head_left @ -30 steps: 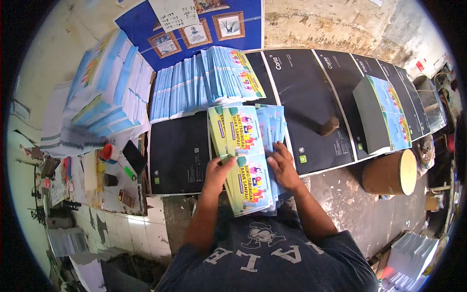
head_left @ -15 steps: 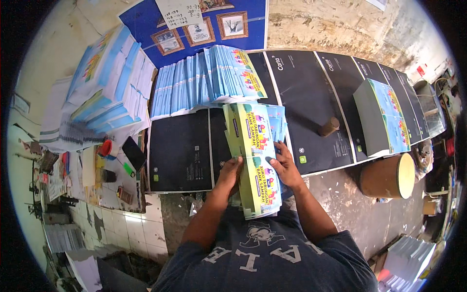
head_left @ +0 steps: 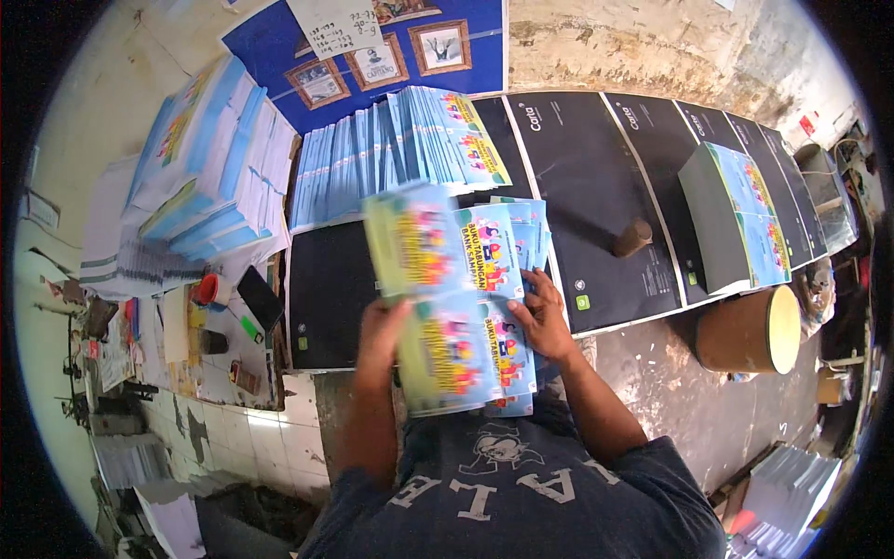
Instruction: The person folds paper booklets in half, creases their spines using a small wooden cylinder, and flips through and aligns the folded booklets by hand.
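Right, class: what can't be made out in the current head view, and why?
Head view, left hand: most fingers hidden behind the printed sheet.
Head view, that sheet: fine lettering smeared by blur.
Head view, lower-right paper stacks: bottoms cut off by the picture's edge.

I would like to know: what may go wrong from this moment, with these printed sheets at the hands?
The left hand grips the blurred printed sheet near its left edge, so it might bend or slip. The overlapping sheets at the right hand reach past the front edge of the table, so a shift could let some slide down. The row of booklets leans close behind the sheets, so a knock might disturb it.
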Tool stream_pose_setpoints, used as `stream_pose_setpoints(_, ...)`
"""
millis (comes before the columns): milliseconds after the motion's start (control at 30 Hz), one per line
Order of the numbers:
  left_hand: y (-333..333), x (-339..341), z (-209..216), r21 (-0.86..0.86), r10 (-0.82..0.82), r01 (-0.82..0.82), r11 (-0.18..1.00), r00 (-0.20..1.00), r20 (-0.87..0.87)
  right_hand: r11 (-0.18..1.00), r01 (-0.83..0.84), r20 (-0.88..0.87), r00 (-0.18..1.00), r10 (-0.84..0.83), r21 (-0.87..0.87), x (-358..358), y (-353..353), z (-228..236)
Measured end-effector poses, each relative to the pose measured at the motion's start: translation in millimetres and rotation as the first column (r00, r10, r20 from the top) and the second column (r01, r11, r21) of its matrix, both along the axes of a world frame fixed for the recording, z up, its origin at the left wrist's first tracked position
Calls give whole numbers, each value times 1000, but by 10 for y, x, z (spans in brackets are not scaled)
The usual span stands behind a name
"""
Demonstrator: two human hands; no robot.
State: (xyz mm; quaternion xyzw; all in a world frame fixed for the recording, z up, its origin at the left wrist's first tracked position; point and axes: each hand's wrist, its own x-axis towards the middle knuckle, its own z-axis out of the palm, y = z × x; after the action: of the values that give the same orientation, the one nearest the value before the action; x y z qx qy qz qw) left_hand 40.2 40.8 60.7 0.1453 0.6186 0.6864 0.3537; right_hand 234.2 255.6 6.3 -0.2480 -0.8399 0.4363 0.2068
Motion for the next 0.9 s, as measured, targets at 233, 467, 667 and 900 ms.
stream_pose_setpoints(233,348,270,-300,-53,-42,39,998,998,-44,993,-79,8,997,79,-85,18,29,-51)
stream_pose_setpoints(467,-202,-77,309,-15,112,-111,994,976,188,992,-86,92,993,77,96,10,0,144)
stream_pose_setpoints(667,384,256,-254,-130,-95,96,987,995,16,996,-90,28,996,89,15,34,14,-21)
stream_pose_setpoints(900,406,311,-359,-78,-74,83,994,991,112,994,-94,89,991,98,-47,19,-10,150)
